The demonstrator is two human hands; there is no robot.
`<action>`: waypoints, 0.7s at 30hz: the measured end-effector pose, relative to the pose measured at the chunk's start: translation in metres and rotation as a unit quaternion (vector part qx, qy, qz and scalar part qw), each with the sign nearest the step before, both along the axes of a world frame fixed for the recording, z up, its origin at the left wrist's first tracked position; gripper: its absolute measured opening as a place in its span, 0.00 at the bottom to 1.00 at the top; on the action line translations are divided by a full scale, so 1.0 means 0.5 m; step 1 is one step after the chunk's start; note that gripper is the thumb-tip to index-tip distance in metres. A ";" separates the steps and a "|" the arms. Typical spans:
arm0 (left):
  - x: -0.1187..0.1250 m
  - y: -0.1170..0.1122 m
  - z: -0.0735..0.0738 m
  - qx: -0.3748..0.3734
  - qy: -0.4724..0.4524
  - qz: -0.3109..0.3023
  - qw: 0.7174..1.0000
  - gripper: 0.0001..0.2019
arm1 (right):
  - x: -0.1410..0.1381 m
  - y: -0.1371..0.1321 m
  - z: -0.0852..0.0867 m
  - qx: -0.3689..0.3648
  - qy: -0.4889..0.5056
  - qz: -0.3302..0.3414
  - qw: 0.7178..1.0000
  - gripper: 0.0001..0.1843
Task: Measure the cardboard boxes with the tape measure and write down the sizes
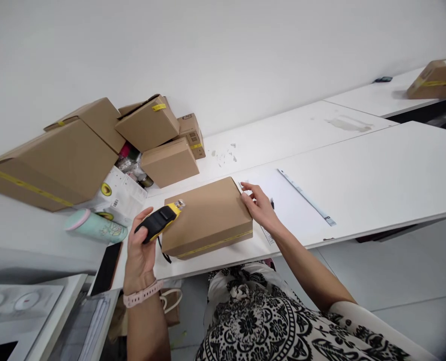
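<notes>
My left hand (142,250) is closed around a black and yellow tape measure (157,224), raised over the left end of a closed cardboard box (209,210). The metal hook of its blade sits at the yellow mouth, and a black wrist strap hangs below. At the box's right end is my right hand (258,203), with thumb and forefinger apart by the upper edge; whether they press on the cardboard I cannot tell. Yellow tape runs along the box's near side.
Several cardboard boxes (91,145) are stacked at the back left. A mint-green tumbler (98,225) lies near a dark phone (108,268). White paper (294,205) with a pale blue strip (307,197) lies right of the box. Another taped box (437,80) stands far right.
</notes>
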State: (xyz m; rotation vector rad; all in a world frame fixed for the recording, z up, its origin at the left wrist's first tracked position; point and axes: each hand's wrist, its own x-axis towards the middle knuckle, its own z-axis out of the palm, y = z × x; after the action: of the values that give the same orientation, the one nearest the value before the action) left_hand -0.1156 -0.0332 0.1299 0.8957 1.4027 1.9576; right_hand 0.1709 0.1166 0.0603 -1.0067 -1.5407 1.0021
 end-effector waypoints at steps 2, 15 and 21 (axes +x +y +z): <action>0.032 0.018 0.016 -0.038 -0.009 -0.043 0.998 0.22 | -0.009 0.005 -0.006 -0.014 0.061 -0.015 0.998 0.21; 0.224 0.182 0.083 -0.284 0.012 -0.267 0.921 0.25 | 0.020 -0.033 -0.030 -0.013 0.124 -0.106 0.987 0.16; 0.224 0.201 0.084 -0.303 0.042 -0.275 0.912 0.27 | -0.001 -0.100 -0.026 0.288 -0.017 -0.061 0.956 0.05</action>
State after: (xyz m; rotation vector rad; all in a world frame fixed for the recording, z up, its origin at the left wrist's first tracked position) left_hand -0.0037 0.0672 0.1720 0.9378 1.4725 0.9907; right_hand 0.1702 0.0668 0.0475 -0.6913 -1.6408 0.4043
